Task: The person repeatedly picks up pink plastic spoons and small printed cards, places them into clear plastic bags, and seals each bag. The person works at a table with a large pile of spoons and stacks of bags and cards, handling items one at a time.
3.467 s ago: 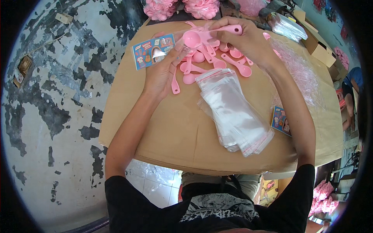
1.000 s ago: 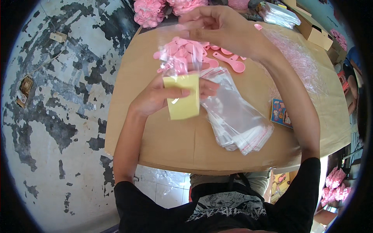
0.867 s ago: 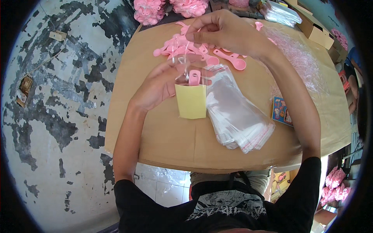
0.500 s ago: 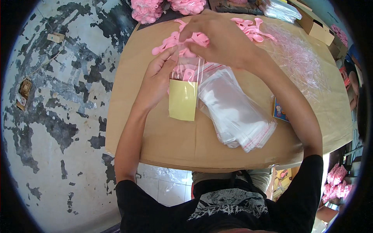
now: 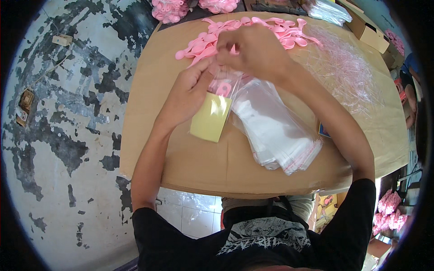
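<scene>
My left hand point(image 5: 187, 92) is closed, pinching the upper left edge of a clear plastic bag point(image 5: 236, 81). Inside the bag are a pale yellow card point(image 5: 210, 118) and a pink plastic piece point(image 5: 224, 88) above it. Curled at the bag's top, my right hand point(image 5: 255, 53) almost meets the left fingertips; whatever its fingers pinch is hidden. Beyond both hands spreads a pile of pink plastic spoons point(image 5: 199, 45). A stack of flat clear bags point(image 5: 275, 124) lies just right of the held bag.
Thin clear strips point(image 5: 346, 67) lie heaped on the right of the brown-covered table point(image 5: 149, 113). A blue printed item point(image 5: 323, 131) is partly under my right forearm. Bundles of pink pieces point(image 5: 169, 10), packed clear bags point(image 5: 327, 12) and a cardboard box point(image 5: 365, 28) stand at the far edge.
My right hand has come down and slightly right, its fingers curling in at the bag's top. The bag with the yellow card now tilts, its lower end swung left.
</scene>
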{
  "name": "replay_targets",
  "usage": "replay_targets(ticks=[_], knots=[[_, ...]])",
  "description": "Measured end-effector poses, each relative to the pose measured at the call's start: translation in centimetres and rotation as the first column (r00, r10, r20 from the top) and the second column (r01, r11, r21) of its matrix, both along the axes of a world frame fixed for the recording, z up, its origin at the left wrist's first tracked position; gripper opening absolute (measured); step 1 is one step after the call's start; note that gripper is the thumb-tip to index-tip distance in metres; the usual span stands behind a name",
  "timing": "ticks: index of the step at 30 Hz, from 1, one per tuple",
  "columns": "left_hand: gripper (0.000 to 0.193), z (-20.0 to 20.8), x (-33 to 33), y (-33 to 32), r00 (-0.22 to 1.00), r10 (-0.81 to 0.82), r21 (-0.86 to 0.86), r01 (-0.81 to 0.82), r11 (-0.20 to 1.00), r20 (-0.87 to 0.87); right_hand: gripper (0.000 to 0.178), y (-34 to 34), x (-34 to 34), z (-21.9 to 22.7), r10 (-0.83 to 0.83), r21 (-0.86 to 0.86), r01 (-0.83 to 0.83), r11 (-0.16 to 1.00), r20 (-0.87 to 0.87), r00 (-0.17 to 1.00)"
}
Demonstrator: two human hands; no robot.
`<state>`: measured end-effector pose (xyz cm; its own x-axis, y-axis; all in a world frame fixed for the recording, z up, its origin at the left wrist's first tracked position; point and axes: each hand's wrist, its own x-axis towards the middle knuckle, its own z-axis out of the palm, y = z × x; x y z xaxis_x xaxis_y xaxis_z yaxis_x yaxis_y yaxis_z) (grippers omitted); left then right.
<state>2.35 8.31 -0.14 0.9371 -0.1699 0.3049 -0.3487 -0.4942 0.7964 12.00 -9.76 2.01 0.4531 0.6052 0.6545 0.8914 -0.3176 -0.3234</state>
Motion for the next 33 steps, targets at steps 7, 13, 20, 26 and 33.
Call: replay_targets(ticks=[7,13,20,26,33], knots=[[0.04,1.8,-1.0,-0.4,0.982,-0.09,-0.62,-0.032,0.784,-0.164,0.021,-7.1,3.4,9.9,0.235,0.317,-0.086,0.944,-0.466,0.853],[0.04,0.6,0.7,0.6,0.976,-0.055,-0.559,-0.075,0.826,-0.212,0.018,-19.8,9.8,5.3,0.327,0.221,-0.241,0.945,-0.694,0.642],[0.043,1.6,0.0,-0.1,0.974,-0.077,-0.635,-0.08,0.768,-0.215,0.025,-18.1,7.0,-1.0,-0.295,-0.074,0.285,0.956,-0.222,0.929],[0.049,3.4,-3.1,-4.2,0.956,-0.191,-0.723,-0.03,0.69,-0.222,0.031,-11.0,-2.9,-1.8,0.163,0.191,-0.086,0.978,-0.438,0.884],[0.048,1.8,-4.4,-6.6,0.927,-0.264,-0.743,-0.023,0.669,-0.267,0.031,-8.7,-7.1,-1.9,0.277,0.207,-0.19,0.96,-0.585,0.762]])
